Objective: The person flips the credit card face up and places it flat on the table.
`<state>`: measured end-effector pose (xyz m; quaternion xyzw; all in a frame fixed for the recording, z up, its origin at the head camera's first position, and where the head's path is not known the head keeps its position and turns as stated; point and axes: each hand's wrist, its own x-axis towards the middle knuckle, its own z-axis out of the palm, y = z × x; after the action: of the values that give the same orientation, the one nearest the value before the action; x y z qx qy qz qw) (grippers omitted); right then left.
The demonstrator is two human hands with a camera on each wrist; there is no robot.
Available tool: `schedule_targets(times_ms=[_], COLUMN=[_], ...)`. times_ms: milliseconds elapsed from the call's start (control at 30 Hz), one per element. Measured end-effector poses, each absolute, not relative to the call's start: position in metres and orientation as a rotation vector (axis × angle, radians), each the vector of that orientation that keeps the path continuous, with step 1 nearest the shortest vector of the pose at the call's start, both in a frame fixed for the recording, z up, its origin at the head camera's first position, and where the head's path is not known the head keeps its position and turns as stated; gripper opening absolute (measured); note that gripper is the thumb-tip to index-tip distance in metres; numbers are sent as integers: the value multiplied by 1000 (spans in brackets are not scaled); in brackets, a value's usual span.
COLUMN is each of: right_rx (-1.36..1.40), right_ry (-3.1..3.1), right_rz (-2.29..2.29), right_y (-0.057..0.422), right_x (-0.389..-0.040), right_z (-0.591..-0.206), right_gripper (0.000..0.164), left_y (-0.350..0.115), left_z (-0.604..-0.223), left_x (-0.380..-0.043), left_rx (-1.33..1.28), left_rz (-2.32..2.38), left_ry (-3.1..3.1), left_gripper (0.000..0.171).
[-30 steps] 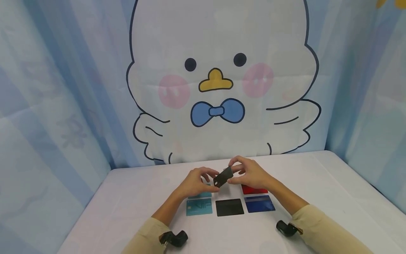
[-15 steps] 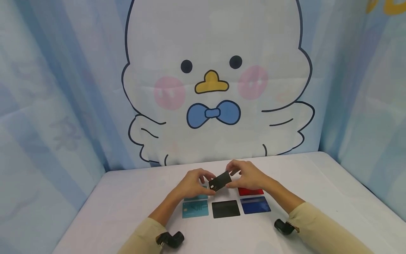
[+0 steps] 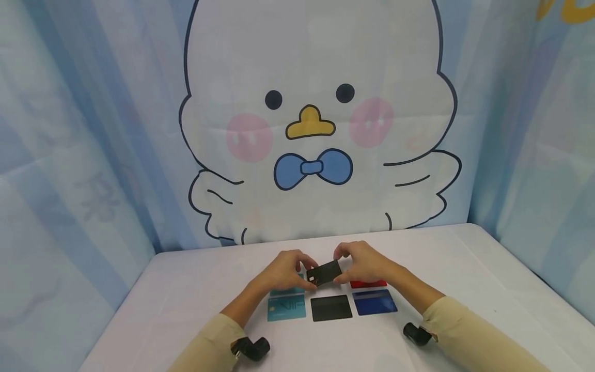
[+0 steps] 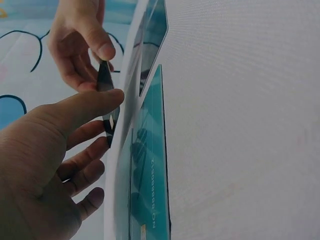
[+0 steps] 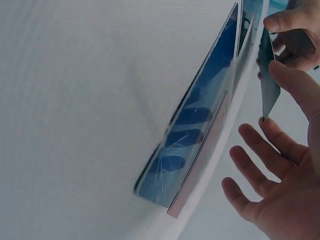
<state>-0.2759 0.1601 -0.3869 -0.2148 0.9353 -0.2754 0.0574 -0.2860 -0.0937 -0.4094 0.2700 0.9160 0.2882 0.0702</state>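
Note:
Just above the tabletop, both hands hold a black card (image 3: 324, 273), slightly tilted, with a small pale chip mark at its left end. My left hand (image 3: 284, 271) grips the left end between thumb and fingers, the thumb nearer me. At the other end, my right hand (image 3: 367, 262) pinches the card between thumb and index finger; its other fingers are spread apart in the right wrist view. Below the held card lies a second black card (image 3: 331, 308). A teal card (image 3: 286, 308) is on its left and a dark blue card (image 3: 374, 301) on its right.
Another teal card (image 3: 279, 292) lies behind the front one, partly hidden by the left hand. The red card (image 3: 368, 284) behind the blue one is partly covered by the right hand. A white cloth covers the table (image 3: 186, 310); a printed curtain (image 3: 316, 206) hangs behind.
The held black card has come down toward the table and turned to lie more level. Both hands went down with it and still hold its two ends. The cards on the table stayed put.

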Motion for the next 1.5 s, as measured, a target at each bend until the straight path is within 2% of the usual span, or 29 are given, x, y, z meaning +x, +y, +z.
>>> schedule_targets(times_ms=[533,867,1500], right_rx=[-690,-778,-727], right_ry=[2833,2846,2809], right_rz=[-676,-601,-563], right_y=[158,159,156], right_x=[-281,-284,-278], right_z=[-393,-394,-391], right_gripper=[48,43,41], left_y=[-90,-86,-85], left_z=[-411,-403,-401], left_x=[-289,-289,-288], left_rx=[827,810,760], left_rz=[799,756,703], left_ry=[2753,2726,2719], left_gripper=[46,46,47])
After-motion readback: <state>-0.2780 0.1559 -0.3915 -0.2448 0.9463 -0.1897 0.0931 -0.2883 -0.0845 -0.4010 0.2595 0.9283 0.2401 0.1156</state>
